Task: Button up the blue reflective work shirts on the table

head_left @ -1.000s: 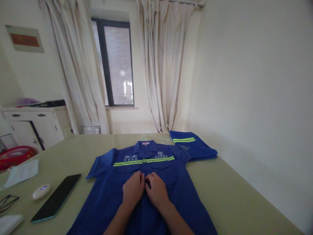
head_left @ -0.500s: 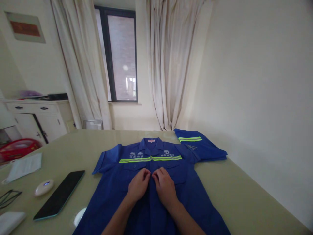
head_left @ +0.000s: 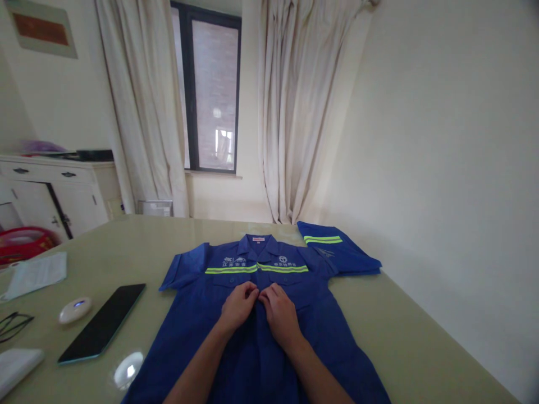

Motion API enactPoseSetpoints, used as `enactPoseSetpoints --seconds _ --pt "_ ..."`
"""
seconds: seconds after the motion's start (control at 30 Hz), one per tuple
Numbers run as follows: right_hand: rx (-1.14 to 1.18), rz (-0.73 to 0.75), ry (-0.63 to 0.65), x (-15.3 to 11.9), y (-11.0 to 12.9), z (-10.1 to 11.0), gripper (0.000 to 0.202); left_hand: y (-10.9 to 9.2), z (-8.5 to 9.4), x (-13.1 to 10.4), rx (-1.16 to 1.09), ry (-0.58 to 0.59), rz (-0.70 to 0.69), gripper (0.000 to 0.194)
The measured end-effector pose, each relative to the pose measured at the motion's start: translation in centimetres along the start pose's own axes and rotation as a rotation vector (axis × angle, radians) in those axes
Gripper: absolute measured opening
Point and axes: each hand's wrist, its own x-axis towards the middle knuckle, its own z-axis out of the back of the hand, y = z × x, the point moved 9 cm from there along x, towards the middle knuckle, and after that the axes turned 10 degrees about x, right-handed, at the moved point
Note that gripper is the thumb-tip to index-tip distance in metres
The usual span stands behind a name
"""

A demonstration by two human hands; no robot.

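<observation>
While the shirt (head_left: 252,348) lies face up along the lower middle of the frame, collar toward the window, both hands work at its front edge, just below the yellow stripe. The left hand (head_left: 238,307) and right hand (head_left: 280,314) almost meet there, each with thumb and fingers in a narrow pinch on the cloth (any button between them is hidden).

The likeliest trouble, I judge, is a crooked front: if one side were pulled harder than the other, the edges would no longer line up. The thin cloth could also slip from so small a pinch, and a forearm leaning on the lower part could drag in creases. At right of centre, one sleeve meets a folded blue bundle (head_left: 353,259), so a tug there might shift that too.

The table (head_left: 400,342) is pale green and glossy, with a bright reflection at lower left, and looks smooth enough for cloth to slide. Farther left are a black tablet (head_left: 103,325), a white oval gadget (head_left: 76,310), glasses (head_left: 14,327), a pale sheet (head_left: 37,274) and a white box (head_left: 19,367). Beyond, a red basin (head_left: 27,242) and white cabinet (head_left: 80,193) fill the left edge; the window (head_left: 214,95) stands upper centre between curtains (head_left: 295,112), with bare wall (head_left: 446,140) at right.
</observation>
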Motion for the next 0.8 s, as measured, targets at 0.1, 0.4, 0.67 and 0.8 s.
enactPoseSetpoints --seconds 0.1,0.4,0.67,0.8 --pt "0.001 -0.008 -0.032 0.0 -0.2 0.3 0.023 -0.5 0.2 -0.1 0.004 -0.024 -0.011 0.024" --pt "0.129 -0.093 -0.116 0.1 -1.0 1.4 0.021 -1.6 0.8 -0.7 -0.016 -0.089 -0.064 0.023" --pt "0.145 0.013 -0.061 0.0 0.3 1.1 0.020 -0.9 0.7 -0.7 0.004 -0.145 -0.024 0.023" --pt "0.113 0.007 -0.070 -0.1 0.3 1.0 0.022 -1.0 0.2 -0.5 -0.025 -0.128 -0.080 0.025"
